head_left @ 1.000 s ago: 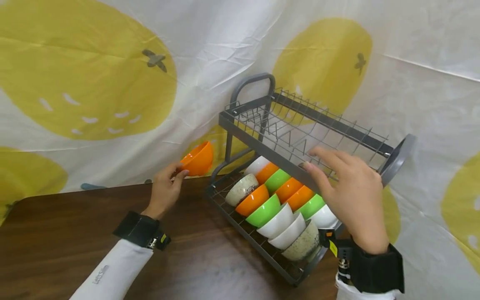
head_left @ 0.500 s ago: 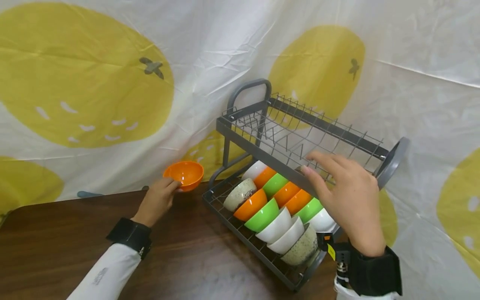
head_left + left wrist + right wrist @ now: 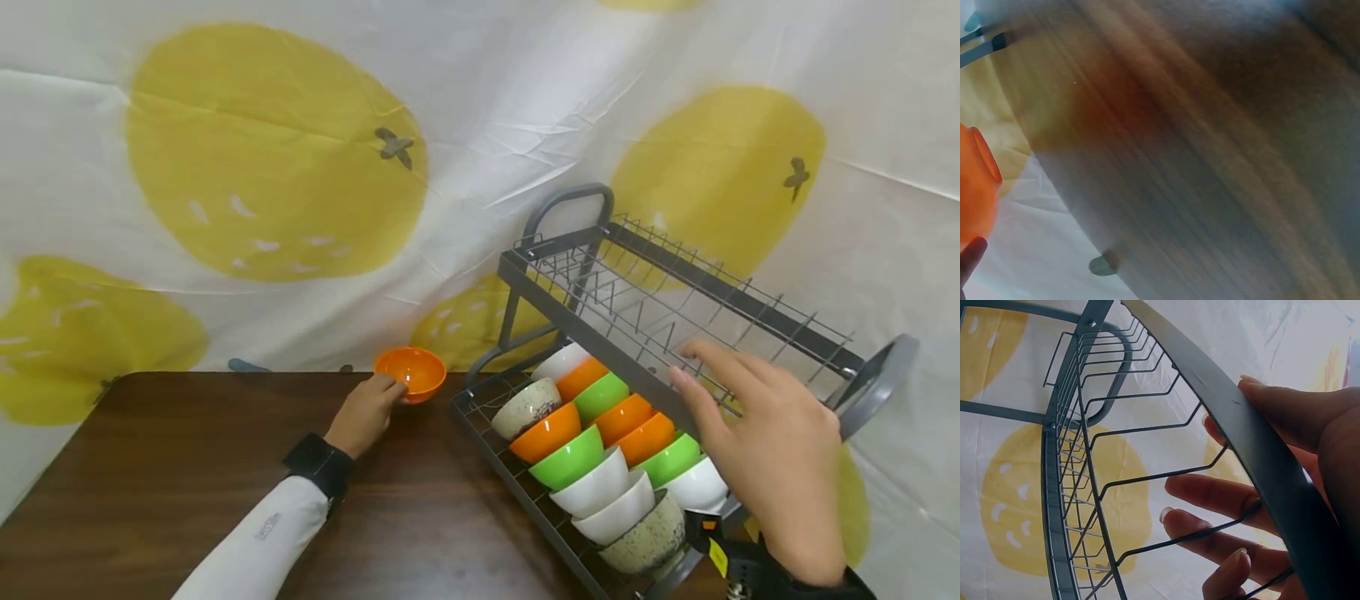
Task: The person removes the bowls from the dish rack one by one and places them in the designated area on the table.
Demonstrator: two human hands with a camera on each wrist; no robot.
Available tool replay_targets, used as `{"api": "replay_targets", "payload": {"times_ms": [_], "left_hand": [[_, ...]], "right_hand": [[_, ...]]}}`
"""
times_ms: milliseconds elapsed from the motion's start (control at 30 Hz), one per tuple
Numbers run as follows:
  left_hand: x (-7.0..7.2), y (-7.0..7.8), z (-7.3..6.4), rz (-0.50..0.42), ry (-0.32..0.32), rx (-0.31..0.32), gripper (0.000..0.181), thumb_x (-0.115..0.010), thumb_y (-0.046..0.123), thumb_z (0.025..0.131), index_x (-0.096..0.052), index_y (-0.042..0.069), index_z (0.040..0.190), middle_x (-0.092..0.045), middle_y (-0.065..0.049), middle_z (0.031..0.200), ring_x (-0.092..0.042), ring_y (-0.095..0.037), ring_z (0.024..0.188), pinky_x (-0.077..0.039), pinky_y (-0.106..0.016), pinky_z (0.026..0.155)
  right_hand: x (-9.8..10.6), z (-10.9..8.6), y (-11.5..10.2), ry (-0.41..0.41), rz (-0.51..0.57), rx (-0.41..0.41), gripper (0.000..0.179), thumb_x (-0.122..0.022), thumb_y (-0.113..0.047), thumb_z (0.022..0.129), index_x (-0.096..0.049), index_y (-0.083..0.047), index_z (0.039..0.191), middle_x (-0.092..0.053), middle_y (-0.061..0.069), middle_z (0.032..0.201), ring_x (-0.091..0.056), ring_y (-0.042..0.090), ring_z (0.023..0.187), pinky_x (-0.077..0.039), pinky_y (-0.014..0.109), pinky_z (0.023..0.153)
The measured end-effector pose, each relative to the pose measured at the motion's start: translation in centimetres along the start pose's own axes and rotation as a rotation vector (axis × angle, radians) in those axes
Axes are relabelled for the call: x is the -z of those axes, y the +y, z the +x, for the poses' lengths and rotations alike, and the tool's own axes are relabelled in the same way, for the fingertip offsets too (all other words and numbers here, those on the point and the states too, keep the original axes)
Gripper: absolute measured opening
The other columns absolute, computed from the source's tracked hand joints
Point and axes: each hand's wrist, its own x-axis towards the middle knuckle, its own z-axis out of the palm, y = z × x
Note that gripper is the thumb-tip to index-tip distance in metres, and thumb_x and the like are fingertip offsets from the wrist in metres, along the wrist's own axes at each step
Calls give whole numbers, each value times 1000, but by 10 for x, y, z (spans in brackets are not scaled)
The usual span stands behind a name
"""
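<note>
My left hand (image 3: 365, 414) pinches the near rim of an orange bowl (image 3: 415, 367), held mouth up by the back edge of the wooden table. In the left wrist view the bowl (image 3: 975, 187) shows its foot ring, with a fingertip (image 3: 972, 255) against its side. At the right, my right hand (image 3: 772, 454) grips the front rail of the two-tier dish rack (image 3: 600, 333). The right wrist view shows the thumb outside the rail (image 3: 1254, 425) and the fingers on its inner side, among the wires.
The rack's lower tier holds two rows of tilted bowls: white (image 3: 592, 483), orange (image 3: 546, 433), green (image 3: 567, 458) and speckled (image 3: 647, 533). Its upper wire tier (image 3: 660, 292) overhangs the back row. A lemon-print cloth (image 3: 480, 150) hangs behind the dark wooden table (image 3: 225, 467).
The left hand has lowered the orange bowl toward the table and turned it from sideways to mouth up. The right hand stays at the rack rail. The head view has shifted left.
</note>
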Motion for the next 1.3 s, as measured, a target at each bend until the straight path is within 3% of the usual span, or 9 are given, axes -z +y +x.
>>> {"api": "replay_targets", "payload": {"times_ms": [233, 500, 867, 1167, 1300], "left_hand": [[-6, 3, -7, 19, -18, 42, 16, -71, 10, 73, -57, 7, 80, -48, -4, 72, -50, -22, 64, -45, -33, 54], [-8, 8, -18, -5, -59, 129, 13, -71, 11, 74, -59, 10, 80, -48, -1, 74, -49, -18, 68, -46, -30, 55], [-14, 7, -21, -9, -86, 152, 13, -72, 11, 74, -59, 12, 76, -45, 1, 71, -46, -15, 65, -41, -27, 51], [-15, 9, -23, 14, -237, 157, 15, -72, 17, 74, -58, 11, 77, -44, 1, 68, -48, -20, 61, -42, -34, 50], [-11, 14, -18, 80, -279, 157, 18, -71, 21, 76, -58, 10, 82, -49, -3, 73, -51, -24, 68, -42, -37, 54]], "right_hand": [[0, -1, 2, -14, -7, -23, 35, -61, -41, 82, -61, -25, 113, -63, 10, 104, -56, 35, 81, -39, 53, 53], [-2, -4, 2, -8, 6, -28, 35, -62, -40, 81, -61, -26, 114, -63, 8, 105, -56, 36, 84, -37, 58, 58], [-3, -3, 3, 35, -10, 5, 34, -63, -41, 80, -62, -27, 111, -64, 6, 99, -57, 32, 78, -40, 53, 54], [-3, -5, 4, 44, -16, 7, 35, -65, -38, 79, -62, -25, 111, -64, 7, 99, -57, 32, 77, -40, 53, 54], [-3, -4, 4, 55, -12, 27, 35, -66, -37, 79, -63, -24, 111, -64, 7, 98, -57, 32, 76, -41, 52, 53]]}}
